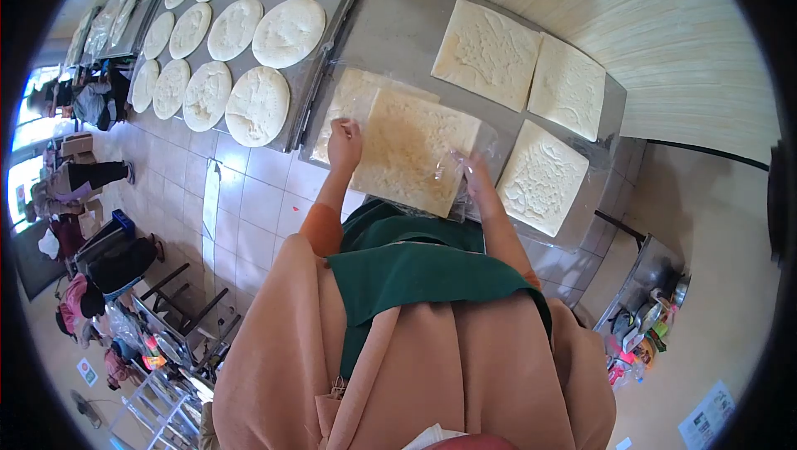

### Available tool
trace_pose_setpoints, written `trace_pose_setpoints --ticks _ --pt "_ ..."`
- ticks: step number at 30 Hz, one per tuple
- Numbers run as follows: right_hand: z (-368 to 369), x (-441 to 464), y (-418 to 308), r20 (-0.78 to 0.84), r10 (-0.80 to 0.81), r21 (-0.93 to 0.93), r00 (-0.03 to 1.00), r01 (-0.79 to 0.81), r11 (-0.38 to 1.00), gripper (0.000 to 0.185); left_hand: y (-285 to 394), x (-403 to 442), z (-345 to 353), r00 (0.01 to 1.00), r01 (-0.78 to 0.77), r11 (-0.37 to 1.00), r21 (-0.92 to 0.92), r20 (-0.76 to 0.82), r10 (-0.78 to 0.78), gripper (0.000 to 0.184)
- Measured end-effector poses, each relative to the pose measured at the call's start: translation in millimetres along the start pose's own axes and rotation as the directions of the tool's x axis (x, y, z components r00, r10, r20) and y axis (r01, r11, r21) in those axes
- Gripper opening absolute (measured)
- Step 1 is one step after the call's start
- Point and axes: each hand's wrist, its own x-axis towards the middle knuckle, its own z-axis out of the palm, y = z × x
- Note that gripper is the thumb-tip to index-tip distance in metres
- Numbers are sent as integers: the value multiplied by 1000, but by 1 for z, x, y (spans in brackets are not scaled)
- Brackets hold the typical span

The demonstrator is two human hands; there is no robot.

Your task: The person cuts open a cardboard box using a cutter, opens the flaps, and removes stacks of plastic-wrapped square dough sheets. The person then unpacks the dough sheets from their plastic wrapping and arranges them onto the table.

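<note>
A square flat bread [419, 147] lies in front of me in a clear plastic bag [488, 144], overlapping another square bread [340, 110] to its left. My left hand [344, 144] is closed, its fingers pinched at the plastic by the bread's left edge. At the opposite edge, my right hand [473, 174] grips the clear plastic, its fingertips partly covered by the film. Three more square breads lie on the metal table: one at the back [486, 53], one at the far right [568, 86] and one nearer me [543, 178].
Several round flat breads [289, 32] stand in rows on a metal table [311, 76] to the left. A pale wall [664, 35] borders the back. Lower right is a small table [643, 276] with utensils and packets. People and stacked goods are far left, beyond the tiled floor [249, 193].
</note>
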Motion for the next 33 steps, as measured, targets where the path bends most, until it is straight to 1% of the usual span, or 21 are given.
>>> trace_pose_setpoints --ticks 1,2,4,5,8,10,11,13,14,16,17,20,23,26,29,32,33 --pt "8 2 -8 -22 26 -79 999 -28 997 37 11 4 -3 1000 13 997 79 21 -14 35" --pt "14 2 -17 -45 51 -155 998 -57 986 36 9 16 2 998 -32 991 127 59 25 35" --pt "7 -2 -21 6 23 -86 1000 -23 996 36 9 37 5 985 -130 967 220 143 99 37" --pt "3 -4 -23 30 5 -48 1000 -4 999 36 8 40 6 985 -118 972 201 146 89 36" --pt "-12 -19 -13 -39 53 -10 998 -53 999 34 36 43 0 983 -104 980 168 165 76 35" --pt "-9 -22 -1 -126 59 73 990 -50 996 34 42 42 4 975 -120 976 184 208 80 36" --pt "-9 -21 3 -169 63 111 984 -45 993 34 39 41 4 970 -155 951 267 223 95 36" --pt "-11 -16 10 -174 106 162 979 -77 984 34 21 37 -2 959 -225 877 425 258 121 36" --pt "-13 -14 12 -175 125 190 977 -91 978 34 13 32 -6 945 -256 868 426 298 132 37" --pt "-19 -14 8 -90 144 259 985 -117 959 36 4 19 -21 913 -321 842 434 379 153 38" --pt "-20 -17 7 -44 154 292 987 -135 947 37 3 15 -25 927 -299 879 372 332 175 37" --pt "-13 -41 -8 -33 173 394 984 -146 907 38 19 31 -28 903 -421 859 293 221 367 35" --pt "1 -44 2 -36 233 367 972 -204 908 40 17 60 -14 859 -507 809 299 259 442 34" --pt "24 -39 6 -123 189 321 974 -141 936 45 15 67 3 823 -565 742 361 187 536 36" --pt "15 -40 13 -97 127 225 987 -103 969 45 5 73 11 830 -557 677 481 302 468 36" --pt "1 -59 -11 -128 143 201 981 -116 973 42 -3 71 19 836 -548 700 459 264 481 36" --pt "-7 -62 -13 -116 178 169 977 -157 973 42 -4 68 23 826 -561 692 454 246 508 36"
